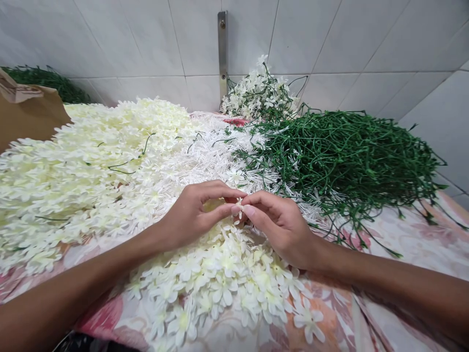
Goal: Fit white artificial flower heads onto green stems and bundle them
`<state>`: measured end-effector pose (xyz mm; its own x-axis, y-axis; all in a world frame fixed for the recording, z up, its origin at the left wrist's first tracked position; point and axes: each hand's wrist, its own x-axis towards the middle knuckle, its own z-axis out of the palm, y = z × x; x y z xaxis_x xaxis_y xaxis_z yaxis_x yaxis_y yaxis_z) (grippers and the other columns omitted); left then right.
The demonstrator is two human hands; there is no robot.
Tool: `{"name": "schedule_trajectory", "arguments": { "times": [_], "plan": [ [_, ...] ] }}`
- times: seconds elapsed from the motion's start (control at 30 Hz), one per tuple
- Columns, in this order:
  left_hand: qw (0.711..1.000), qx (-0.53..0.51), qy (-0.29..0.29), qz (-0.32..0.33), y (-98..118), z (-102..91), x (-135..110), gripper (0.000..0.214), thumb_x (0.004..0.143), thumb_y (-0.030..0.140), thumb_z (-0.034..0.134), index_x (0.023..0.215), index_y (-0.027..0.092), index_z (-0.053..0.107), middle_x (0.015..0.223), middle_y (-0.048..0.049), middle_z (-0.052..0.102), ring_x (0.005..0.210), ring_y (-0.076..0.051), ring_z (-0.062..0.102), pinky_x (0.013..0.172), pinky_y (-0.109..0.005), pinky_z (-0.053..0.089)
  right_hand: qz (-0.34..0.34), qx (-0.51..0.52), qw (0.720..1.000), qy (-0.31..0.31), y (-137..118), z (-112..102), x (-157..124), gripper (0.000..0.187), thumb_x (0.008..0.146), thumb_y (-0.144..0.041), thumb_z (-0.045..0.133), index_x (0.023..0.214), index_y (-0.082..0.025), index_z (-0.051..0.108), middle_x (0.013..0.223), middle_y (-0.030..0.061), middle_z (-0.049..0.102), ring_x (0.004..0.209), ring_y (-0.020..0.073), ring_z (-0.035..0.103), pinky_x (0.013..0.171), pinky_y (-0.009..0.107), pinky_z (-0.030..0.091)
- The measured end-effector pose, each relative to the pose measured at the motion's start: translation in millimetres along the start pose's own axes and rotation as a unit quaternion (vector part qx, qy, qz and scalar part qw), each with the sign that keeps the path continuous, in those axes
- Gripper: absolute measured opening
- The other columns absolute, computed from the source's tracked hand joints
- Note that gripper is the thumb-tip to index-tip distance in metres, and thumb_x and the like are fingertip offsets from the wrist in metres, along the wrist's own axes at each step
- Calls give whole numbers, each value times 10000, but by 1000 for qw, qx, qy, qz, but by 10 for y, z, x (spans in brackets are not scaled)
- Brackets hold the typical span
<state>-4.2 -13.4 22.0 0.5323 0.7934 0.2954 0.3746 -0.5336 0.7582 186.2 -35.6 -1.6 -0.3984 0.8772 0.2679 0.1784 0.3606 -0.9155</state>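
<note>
My left hand (200,211) and my right hand (280,222) meet at the centre, thumbs and forefingers pinched together. Between their fingertips sits a small white artificial flower (240,208), partly covered by the fingers. Below the hands lies a heap of loose cream-white flower heads (220,278) on the floral cloth. Just beyond them spreads a pile of thin white stamen pieces (205,151). Green plastic stems (351,156) are massed to the right of my right hand.
A large heap of cream flower heads (91,146) covers the left side. At the back, a bunch of assembled flowers (262,93) leans near a metal bracket (223,54) on the tiled wall (311,39). A brown cardboard box (29,112) stands far left, before more green stems (47,83).
</note>
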Motion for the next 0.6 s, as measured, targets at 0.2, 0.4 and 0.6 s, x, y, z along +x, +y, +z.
{"name": "schedule_trajectory", "arguments": {
  "times": [0.2,0.4,0.6],
  "plan": [
    [1000,-9,2,-7,13,-3,3,211,845,301,617,1014,205,698,949,-56,698,858,-152,637,773,-271,512,-4,10,1000,-5,17,-12,-16,214,931,-312,448,901,-149,583,742,30,583,632,106,521,571,224,424],
    [1000,-6,-2,-2,7,-5,2,198,844,269,621,1010,194,697,943,-48,699,851,-140,634,773,-257,505,8,27,1000,-11,23,2,-17,199,921,-300,469,897,-142,587,767,42,596,675,119,555,608,237,449],
    [1000,-7,-2,-4,5,-5,1,186,842,259,622,1000,193,697,940,-50,699,847,-144,635,769,-264,504,-1,13,1000,-5,26,-1,-11,204,922,-307,465,897,-147,589,732,30,588,629,107,541,561,218,434]
  ]
}}
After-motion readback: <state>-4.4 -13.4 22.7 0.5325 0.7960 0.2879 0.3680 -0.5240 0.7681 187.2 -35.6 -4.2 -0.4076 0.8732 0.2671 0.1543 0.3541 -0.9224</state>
